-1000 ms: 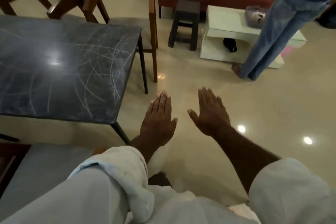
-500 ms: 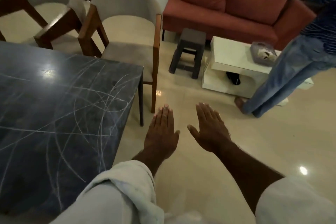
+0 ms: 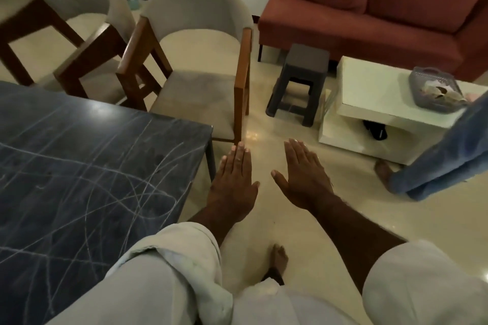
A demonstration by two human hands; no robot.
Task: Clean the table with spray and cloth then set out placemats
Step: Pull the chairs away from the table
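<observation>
The dark marble-look table with pale streaks fills the left half of the view. My left hand is held out flat, palm down, just right of the table's near corner, above the floor. My right hand is held out beside it, fingers straight, holding nothing. Both hands hover in the air and touch nothing. No spray, cloth or placemat is in sight.
Two grey upholstered wooden chairs stand at the table's far side. A dark stool, a white low table with a grey basket, and a red sofa lie beyond. Another person's legs in jeans stand at the right.
The view has tilted up and shifted, so the table looms larger on the left and more of the chairs and sofa shows. Both hands stay flat and side by side.
</observation>
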